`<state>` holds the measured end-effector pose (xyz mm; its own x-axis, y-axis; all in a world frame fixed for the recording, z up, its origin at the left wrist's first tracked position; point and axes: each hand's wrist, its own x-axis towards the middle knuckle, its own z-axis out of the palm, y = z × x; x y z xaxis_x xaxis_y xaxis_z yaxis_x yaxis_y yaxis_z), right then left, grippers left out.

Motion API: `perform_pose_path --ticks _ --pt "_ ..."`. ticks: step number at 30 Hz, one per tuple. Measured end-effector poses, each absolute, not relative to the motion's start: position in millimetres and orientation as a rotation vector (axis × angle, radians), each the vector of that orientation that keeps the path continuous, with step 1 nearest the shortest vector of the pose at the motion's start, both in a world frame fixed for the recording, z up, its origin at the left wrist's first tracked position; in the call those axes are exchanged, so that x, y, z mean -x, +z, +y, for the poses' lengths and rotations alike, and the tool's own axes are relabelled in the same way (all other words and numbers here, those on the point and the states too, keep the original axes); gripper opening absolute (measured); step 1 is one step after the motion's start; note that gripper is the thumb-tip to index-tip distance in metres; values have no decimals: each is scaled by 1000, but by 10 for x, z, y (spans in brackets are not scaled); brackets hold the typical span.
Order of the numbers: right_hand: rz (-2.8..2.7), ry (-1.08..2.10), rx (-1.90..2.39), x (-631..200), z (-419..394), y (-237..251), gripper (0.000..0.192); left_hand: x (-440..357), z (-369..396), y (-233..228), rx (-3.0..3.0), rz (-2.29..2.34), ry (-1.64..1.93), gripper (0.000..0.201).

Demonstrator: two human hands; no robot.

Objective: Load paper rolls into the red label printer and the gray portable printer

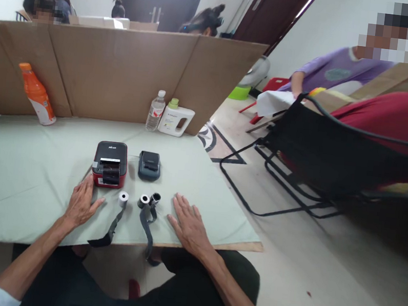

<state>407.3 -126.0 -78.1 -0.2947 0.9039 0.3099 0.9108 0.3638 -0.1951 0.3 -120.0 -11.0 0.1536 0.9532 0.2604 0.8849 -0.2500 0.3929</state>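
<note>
My left hand (pixel 81 203) lies on the table with its fingers stretched out, the tips close by the front left corner of a black and red label printer (pixel 111 155). Flat on the cloth to the right, my right hand (pixel 190 222) is open and holds nothing. Between my hands stand a small white paper roll (pixel 123 198) and a second white-ended roll (pixel 143 200) beside a dark empty-looking core (pixel 155 198). Dark ribbon (pixel 109 233) trails from them over the table's front edge. A smaller dark grey printer (pixel 149 165) sits behind the rolls.
A cardboard screen (pixel 117 74) lines the back of the pale green table (pixel 40 164). Against it lean an orange bottle (pixel 38 96), a clear water bottle (pixel 155 110) and a white jug (pixel 176 120). A black folding chair (pixel 330 147) and a person in purple (pixel 341 68) are at right.
</note>
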Motion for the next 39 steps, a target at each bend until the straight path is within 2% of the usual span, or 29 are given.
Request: perform_pose_path --ticks 7,11,15,18,20,22,26,32,39 --pt "-2198 107 1575 -4144 -1287 -678 57 146 -996 252 -2028 1642 877 73" --pt "-1958 362 1429 -3890 -1118 -251 55 158 -781 519 -1917 1520 1011 70" --pt "-1882 644 1147 -3349 -844 280 49 132 -669 566 -1866 1470 1026 65" --pt "-1850 901 1048 -2931 -593 476 51 139 -621 494 -1800 1443 1025 83" --pt "-1850 1043 997 -2705 -425 499 55 143 -576 444 -1720 1413 1010 103" --pt "-1877 1145 901 -2540 -290 471 58 129 -530 414 -1691 1356 987 113" --pt "-1858 1182 793 -2396 -201 389 59 27 -499 428 -1748 1238 1005 105" --pt "-1829 1098 888 -2482 -230 437 53 -158 -521 537 -1767 1198 1082 99" --pt "-1837 1166 903 -2533 -173 432 56 -216 -511 504 -1781 1216 1102 90"
